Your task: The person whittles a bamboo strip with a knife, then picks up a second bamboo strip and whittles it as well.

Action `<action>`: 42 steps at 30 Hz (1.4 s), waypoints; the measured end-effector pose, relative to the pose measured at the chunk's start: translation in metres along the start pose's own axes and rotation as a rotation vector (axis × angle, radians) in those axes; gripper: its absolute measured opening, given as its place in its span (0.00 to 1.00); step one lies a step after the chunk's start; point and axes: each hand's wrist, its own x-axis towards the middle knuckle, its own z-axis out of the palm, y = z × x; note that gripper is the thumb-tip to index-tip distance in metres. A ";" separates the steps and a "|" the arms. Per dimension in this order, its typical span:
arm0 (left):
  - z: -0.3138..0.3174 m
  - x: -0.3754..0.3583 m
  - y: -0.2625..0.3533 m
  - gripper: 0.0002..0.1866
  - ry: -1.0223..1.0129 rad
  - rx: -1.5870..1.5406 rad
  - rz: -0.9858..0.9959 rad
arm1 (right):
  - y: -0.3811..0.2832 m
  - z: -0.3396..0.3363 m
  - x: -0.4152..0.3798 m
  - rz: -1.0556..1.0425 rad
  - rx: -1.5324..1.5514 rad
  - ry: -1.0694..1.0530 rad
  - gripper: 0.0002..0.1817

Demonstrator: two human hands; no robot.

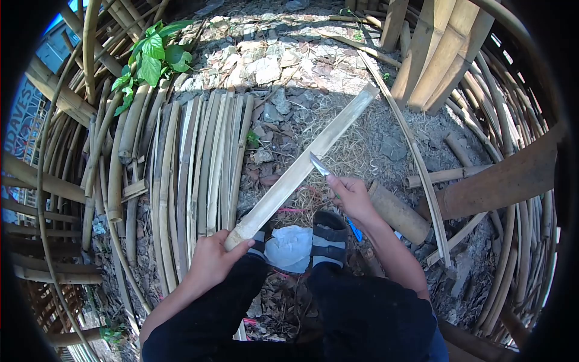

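A long split bamboo strip point(301, 166) slants from lower left to upper right in front of me, its pale inner face turned up. My left hand point(217, 256) is closed round its near end, thumb on top. In my right hand point(351, 198) is a knife point(321, 166), its handle mostly hidden by the closed fingers. The blade points up and left, its tip right at the strip's right edge near the middle. Thin shavings point(338, 142) lie on the ground beyond and beneath the strip.
Several split bamboo strips point(199, 163) lie side by side at left. A bamboo section point(398, 214) rests by my right hand, and a long thin strip point(410, 145) leans beyond it. Whitish plastic point(288, 248) lies between my sandals point(330, 238). Thick bamboo poles point(440, 54) stand at upper right; a leafy plant point(151, 54) grows upper left.
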 end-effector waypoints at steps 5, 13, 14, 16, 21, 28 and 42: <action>-0.002 0.001 0.015 0.25 -0.121 -0.092 -0.046 | 0.001 0.050 -0.047 -0.010 -0.131 -0.372 0.26; -0.006 0.001 0.016 0.21 -0.208 -0.298 -0.124 | -0.002 0.045 -0.039 -0.067 -0.361 -0.327 0.27; -0.006 0.003 0.014 0.21 -0.216 -0.269 -0.154 | -0.006 0.043 -0.038 -0.063 -0.391 -0.309 0.26; -0.002 0.005 0.010 0.21 -0.210 -0.302 -0.145 | -0.007 0.042 -0.037 -0.061 -0.425 -0.297 0.26; -0.009 0.003 0.015 0.21 -0.230 -0.314 -0.188 | 0.000 0.021 -0.016 -0.081 -0.210 -0.079 0.25; -0.001 0.006 0.004 0.20 -0.259 -0.398 -0.164 | -0.006 0.038 -0.035 -0.154 -0.295 -0.221 0.24; -0.006 0.000 -0.002 0.19 -0.366 -0.512 -0.293 | -0.044 -0.085 0.021 -0.028 0.026 0.220 0.24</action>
